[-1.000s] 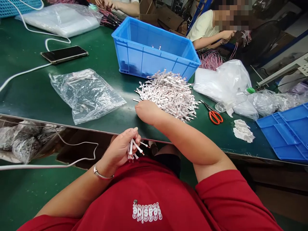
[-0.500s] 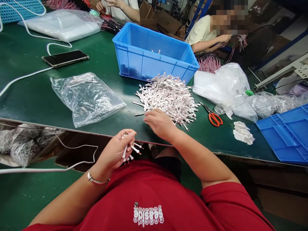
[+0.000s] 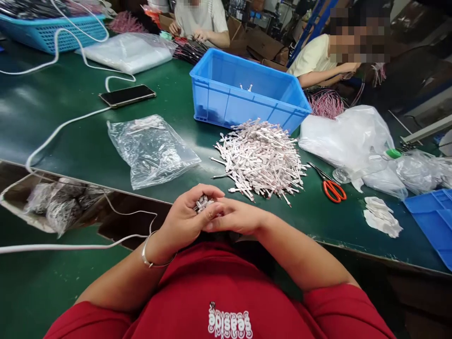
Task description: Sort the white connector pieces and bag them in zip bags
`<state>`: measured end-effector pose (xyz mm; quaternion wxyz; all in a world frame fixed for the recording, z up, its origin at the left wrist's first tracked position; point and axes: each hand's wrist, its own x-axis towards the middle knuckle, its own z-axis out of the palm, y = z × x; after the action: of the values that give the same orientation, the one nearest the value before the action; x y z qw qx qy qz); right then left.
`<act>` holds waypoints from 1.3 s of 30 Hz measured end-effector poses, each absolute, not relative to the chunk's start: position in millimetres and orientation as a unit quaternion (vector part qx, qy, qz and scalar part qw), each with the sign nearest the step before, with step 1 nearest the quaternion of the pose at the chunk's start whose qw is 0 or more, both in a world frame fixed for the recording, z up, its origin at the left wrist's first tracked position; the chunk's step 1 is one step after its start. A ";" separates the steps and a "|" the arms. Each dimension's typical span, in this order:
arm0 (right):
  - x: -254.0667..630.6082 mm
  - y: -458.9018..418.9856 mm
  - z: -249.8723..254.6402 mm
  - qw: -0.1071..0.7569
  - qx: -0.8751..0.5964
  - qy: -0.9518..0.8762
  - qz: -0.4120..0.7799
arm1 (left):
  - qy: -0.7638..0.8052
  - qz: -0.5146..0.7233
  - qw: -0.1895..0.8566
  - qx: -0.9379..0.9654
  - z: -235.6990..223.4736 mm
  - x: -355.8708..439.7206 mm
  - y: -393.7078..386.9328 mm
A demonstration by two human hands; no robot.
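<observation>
Two grips touching | left grip (image 3: 185, 220) clenched on wire bundle (image 3: 202, 204) | right grip (image 3: 236, 217) open against it | wire pile (image 3: 261, 160) ahead | scissors (image 3: 334, 190) right

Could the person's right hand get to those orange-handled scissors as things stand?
Probably yes: the right hand, against the left hand, has green tabletop up to the orange-handled scissors; the pile of pinkish-white pieces sits beside that path.

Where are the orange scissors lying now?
In the head view, the orange-handled scissors lie on the green workbench, to the person's right of the heap of small white parts and just below the white plastic bag.
</observation>
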<state>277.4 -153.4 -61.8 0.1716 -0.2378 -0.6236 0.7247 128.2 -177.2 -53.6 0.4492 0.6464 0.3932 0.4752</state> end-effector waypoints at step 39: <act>258.8 -141.3 -57.2 0.206 -0.280 -0.933 -0.095 | 0.434 0.468 0.663 0.391 -66.8 95.1 -138.8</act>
<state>258.8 -141.3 -57.2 0.2061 -0.2801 -0.9327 -0.0954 95.1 -138.8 -66.8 0.6630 0.3906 0.4340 0.4684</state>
